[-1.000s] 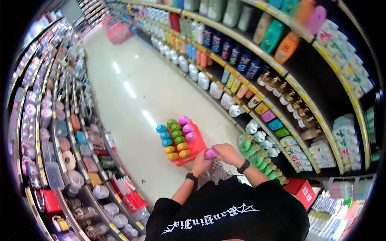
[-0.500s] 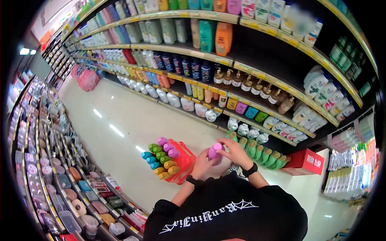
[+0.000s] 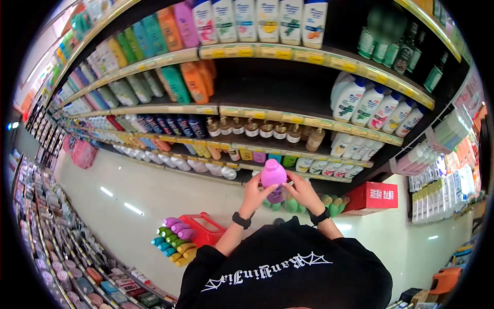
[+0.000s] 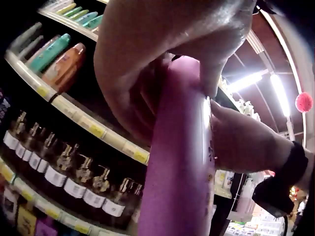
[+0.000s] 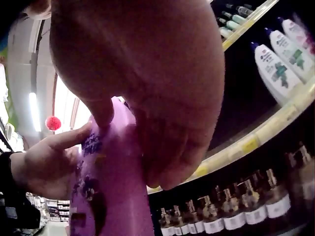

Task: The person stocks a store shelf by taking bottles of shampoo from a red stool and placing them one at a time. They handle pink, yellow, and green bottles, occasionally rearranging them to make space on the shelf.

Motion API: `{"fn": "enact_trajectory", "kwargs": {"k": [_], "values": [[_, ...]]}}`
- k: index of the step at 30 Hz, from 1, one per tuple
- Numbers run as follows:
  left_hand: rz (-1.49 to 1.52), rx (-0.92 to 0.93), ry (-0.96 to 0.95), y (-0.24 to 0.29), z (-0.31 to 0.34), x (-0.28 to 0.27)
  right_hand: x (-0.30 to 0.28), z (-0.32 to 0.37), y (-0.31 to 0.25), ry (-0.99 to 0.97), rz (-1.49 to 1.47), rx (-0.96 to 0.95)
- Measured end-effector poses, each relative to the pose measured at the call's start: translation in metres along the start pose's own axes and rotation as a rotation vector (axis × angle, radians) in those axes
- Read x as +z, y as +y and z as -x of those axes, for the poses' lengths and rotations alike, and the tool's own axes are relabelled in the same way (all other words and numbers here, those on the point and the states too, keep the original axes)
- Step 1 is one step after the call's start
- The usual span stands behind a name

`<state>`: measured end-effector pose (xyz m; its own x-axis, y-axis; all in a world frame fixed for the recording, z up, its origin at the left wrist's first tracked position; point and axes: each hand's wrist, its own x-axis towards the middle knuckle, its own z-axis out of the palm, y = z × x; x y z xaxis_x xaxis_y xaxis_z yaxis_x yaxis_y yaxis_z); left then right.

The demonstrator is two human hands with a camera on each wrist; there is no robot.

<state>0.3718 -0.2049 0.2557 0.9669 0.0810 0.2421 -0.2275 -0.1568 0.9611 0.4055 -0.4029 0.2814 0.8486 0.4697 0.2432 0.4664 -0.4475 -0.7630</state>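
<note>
Both hands hold one purple bottle (image 3: 274, 174) upright in front of the chest. The left hand (image 3: 252, 194) grips its left side, thumb across the near face; the right hand (image 3: 304, 193) grips the right side the same way. In the left wrist view the left hand (image 4: 162, 54) curls round the bottle (image 4: 177, 157), its plain purple side showing. The right wrist view shows the right hand (image 5: 142, 78) curled round the bottle (image 5: 118, 172), with a dark printed label on the face between the two hands.
Ahead, shelves (image 3: 288, 54) carry rows of bottles. On the floor at the lower left a red basket (image 3: 206, 229) stands beside purple, green, blue and yellow bottles (image 3: 177, 234). A red box (image 3: 371, 198) sits at the right, near green bottles (image 3: 334, 203).
The head view has swung toward the shelves, so basket and bottles appear farther left. Both hands have raised the purple bottle, which now shows more of its body.
</note>
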Motion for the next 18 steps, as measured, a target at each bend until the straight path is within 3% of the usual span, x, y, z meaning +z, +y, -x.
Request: {"fn": "enact_trajectory", "kwargs": {"k": [5, 11, 13, 18], "values": [[-0.054, 0.06, -0.093, 0.016, -0.056, 0.054, -0.053, -0.001, 0.029, 0.003, -0.066, 0.155], [-0.121, 0.063, -0.197, 0.036, -0.089, 0.101, -0.075, 0.008, 0.06, -0.026, -0.148, 0.374], [-0.187, 0.162, -0.237, 0.037, -0.098, 0.11, -0.07, 0.011, 0.078, 0.047, -0.192, 0.353], [-0.174, 0.197, -0.316, 0.041, -0.123, 0.127, -0.066, 0.002, 0.106, 0.203, -0.228, 0.273]]}}
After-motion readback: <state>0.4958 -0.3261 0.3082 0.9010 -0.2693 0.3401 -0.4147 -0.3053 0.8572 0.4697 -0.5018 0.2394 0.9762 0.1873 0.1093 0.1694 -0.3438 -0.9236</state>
